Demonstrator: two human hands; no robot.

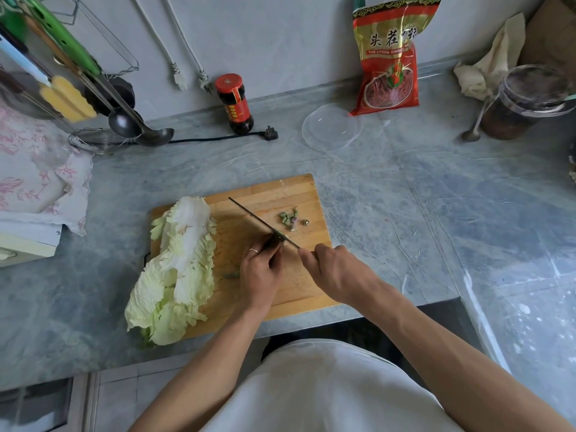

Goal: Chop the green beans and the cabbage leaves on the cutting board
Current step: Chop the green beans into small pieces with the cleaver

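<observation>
Cabbage leaves (pixel 176 269) lie along the left of the cutting board (pixel 268 194), parked clear of the blade, it seems, waiting their turn; left hand (pixel 260 272), fingers (pixel 274 249) curled, pins the green beans (pixel 276 240) mid-board so they can't roll; the knife (pixel 261 222) sits right against them, handle clenched in the right hand (pixel 333 269); cut bean pieces (pixel 291 218) gather just past the blade, and all of it stands on the grey worktop (pixel 405 198)

Red and gold bag (pixel 389 67), upper right of frame: Chinese characters "头茬", then "THE LYCIUM CHINE…", cut off.
Dark sauce bottle (pixel 235 102), upper middle: label unreadable.
</observation>
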